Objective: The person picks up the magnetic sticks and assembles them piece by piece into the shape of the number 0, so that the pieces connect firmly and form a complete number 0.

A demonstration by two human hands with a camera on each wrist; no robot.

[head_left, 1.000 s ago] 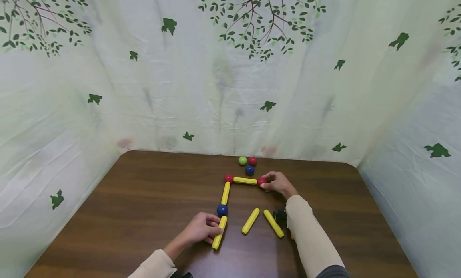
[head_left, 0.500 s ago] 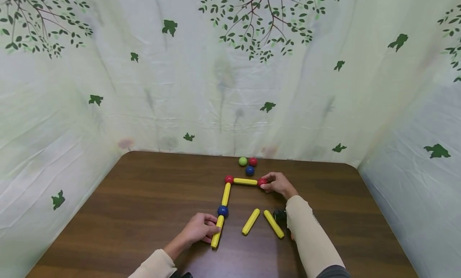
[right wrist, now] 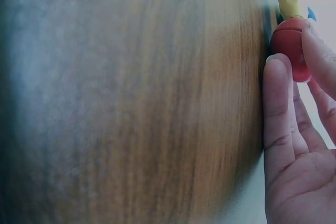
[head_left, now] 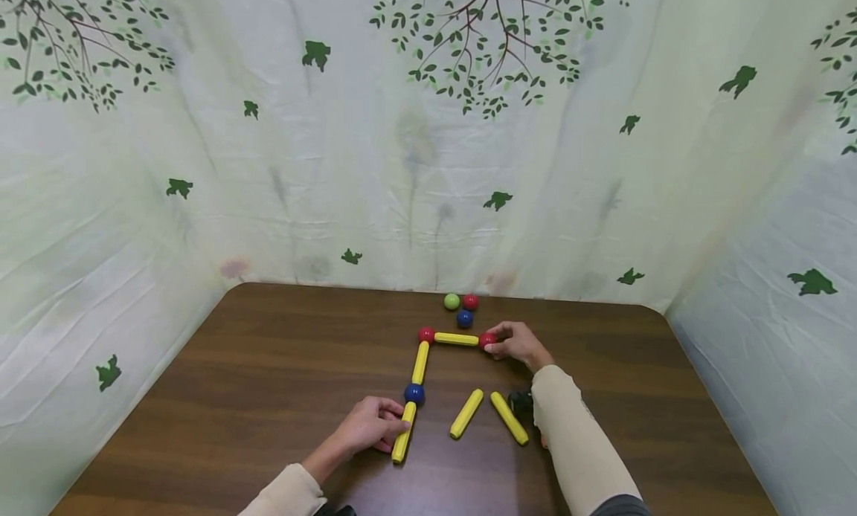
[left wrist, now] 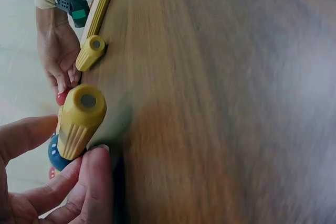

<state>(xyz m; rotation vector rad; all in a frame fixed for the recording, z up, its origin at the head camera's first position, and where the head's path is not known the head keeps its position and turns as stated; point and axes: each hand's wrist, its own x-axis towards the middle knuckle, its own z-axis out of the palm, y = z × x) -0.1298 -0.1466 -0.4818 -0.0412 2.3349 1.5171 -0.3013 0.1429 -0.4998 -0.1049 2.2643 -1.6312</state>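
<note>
My left hand [head_left: 370,427] pinches a yellow ribbed rod [head_left: 404,433] between thumb and fingers. Its far end meets a blue ball [head_left: 413,393]; in the left wrist view, the near end of the rod [left wrist: 79,121] shows a round grey disc. From the blue ball another yellow rod [head_left: 419,363] runs back to a red ball [head_left: 426,335]. A third rod [head_left: 457,339] lies crosswise from there to a second red ball [head_left: 487,340]. My right hand [head_left: 518,345] holds that second ball; the right wrist view has thumb and fingertips around the red ball [right wrist: 289,45].
Two loose yellow rods, a left one [head_left: 466,413] and a right one [head_left: 509,418], lie between my arms on the brown table [head_left: 281,367]. Behind the joined rods sit a green ball [head_left: 451,302], a red ball [head_left: 471,302] and a blue ball [head_left: 465,319]. A patterned cloth [head_left: 335,166] hangs beyond.
The rod in my left hand has swung slightly left, its far end now at the blue ball's near side. My right hand keeps its hold on the red ball.
</note>
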